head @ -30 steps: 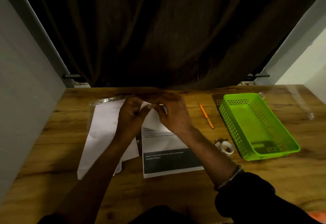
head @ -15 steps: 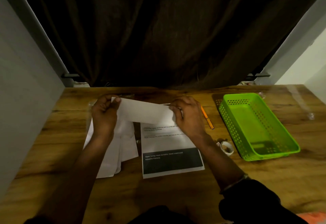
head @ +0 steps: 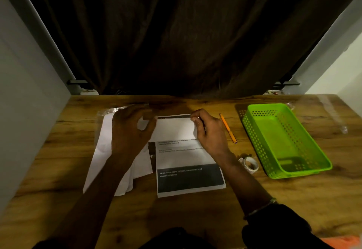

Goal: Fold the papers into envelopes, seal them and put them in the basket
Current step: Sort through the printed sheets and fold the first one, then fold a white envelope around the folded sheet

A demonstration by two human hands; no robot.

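Observation:
A folded white paper (head: 174, 129) is held between both hands over the far middle of the wooden table (head: 58, 150). My left hand (head: 131, 131) pinches its left end and my right hand (head: 209, 133) pinches its right end. Under it lies a printed sheet (head: 188, 170) with a dark band near its front edge. A stack of blank white papers (head: 105, 150) lies to the left, partly under my left forearm. The green perforated basket (head: 282, 140) stands at the right with nothing in it.
An orange pen (head: 228, 129) lies between my right hand and the basket. A small roll of tape (head: 250, 164) sits by the basket's near left corner. A clear plastic sleeve (head: 115, 109) lies behind the paper stack. A dark curtain hangs behind the table.
The hands were bunched together on the paper, then spread it wide. Now my left hand has moved back to the right, and the paper sits lower, held at a shorter width.

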